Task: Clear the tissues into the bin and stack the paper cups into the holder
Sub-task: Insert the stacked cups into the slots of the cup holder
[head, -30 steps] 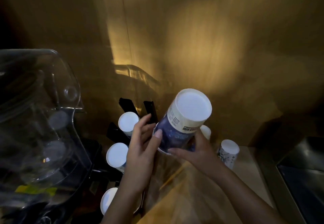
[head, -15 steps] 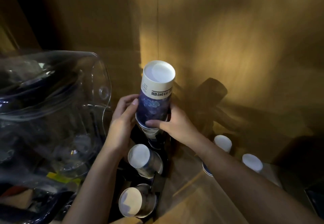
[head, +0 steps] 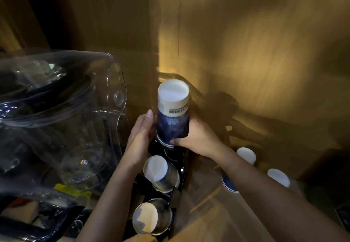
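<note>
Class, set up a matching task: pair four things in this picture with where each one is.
Things:
1. upside-down blue cup
2. left hand
3. clear plastic cover
4. loose white-based cups

Places:
A. far left of the view
B. on the surface beyond the right forearm
C. between both hands, above the black holder
D. against the cup's left side

Pairs: 1-C, 2-D, 3-A, 4-B

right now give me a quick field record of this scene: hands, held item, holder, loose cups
left hand: flat against the left side of the held cup stack
right hand: gripping the stack's lower right side
held cup stack: upside down, blue with pale band, over the holder's far slot
holder: black, two nearer slots already hold upside-down cups
loose cups: upside down on the counter to the right
tissues: none visible
</note>
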The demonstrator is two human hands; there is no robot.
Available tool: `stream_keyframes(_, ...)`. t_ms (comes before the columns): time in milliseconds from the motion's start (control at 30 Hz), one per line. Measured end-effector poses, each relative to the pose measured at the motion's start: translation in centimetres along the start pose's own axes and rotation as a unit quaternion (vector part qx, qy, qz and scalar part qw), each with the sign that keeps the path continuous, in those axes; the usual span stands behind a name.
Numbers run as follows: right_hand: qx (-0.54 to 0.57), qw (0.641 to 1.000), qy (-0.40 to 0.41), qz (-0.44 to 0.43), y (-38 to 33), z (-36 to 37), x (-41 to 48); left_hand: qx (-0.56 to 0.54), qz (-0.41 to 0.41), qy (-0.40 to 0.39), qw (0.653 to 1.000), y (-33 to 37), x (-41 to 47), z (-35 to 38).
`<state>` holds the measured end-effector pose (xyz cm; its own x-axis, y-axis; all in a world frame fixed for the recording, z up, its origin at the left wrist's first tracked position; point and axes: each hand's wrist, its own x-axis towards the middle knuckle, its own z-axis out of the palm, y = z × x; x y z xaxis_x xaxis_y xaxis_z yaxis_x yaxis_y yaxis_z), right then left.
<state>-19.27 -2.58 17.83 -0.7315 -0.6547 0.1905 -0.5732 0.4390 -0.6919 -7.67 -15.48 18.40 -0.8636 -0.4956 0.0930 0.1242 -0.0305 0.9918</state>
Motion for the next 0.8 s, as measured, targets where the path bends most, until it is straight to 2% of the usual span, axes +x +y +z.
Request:
stream_keyframes(67,-0.034,0.999,-0.016,0.007,-0.1,0.1,-0.1,0.014,-0.014,-0.004,1.000,-0.2,0.1,0.1)
stream_keyframes(200,0.022,1.000,-0.012,0.002,-0.4,0.1,-0.4,0.047,-0.008,0.024,0.999,-0.6,-0.1,0.4)
stream_keyframes(333,0.039,0.996,0.033,-0.070,-0.8,0.3,-1.0,0.140,0.063,0.036,0.987,-0.5,-0.4,0.6)
stream_keyframes(400,0.002,0.992,0.054,-0.116,-0.6,0.7,-1.2,0.250,0.118,0.023,0.961,-0.9,0.0,0.7)
stream_keyframes(467,-0.026,0.991,0.072,-0.107,-0.5,0.9,-1.2,0.370,0.170,0.025,0.913,-1.4,0.3,0.9)
stream_keyframes(500,-0.036,0.992,0.073,-0.098,-0.4,0.9,-1.2,0.392,0.186,0.029,0.900,-1.6,0.4,0.9)
stream_keyframes(733,-0.091,0.987,0.059,-0.122,-0.6,0.3,-1.6,0.405,0.199,0.028,0.892,-2.1,-0.2,1.1)
stream_keyframes(800,-0.102,0.986,0.043,-0.127,-0.5,-0.2,-1.9,0.436,0.192,0.023,0.879,-1.9,-0.8,1.8)
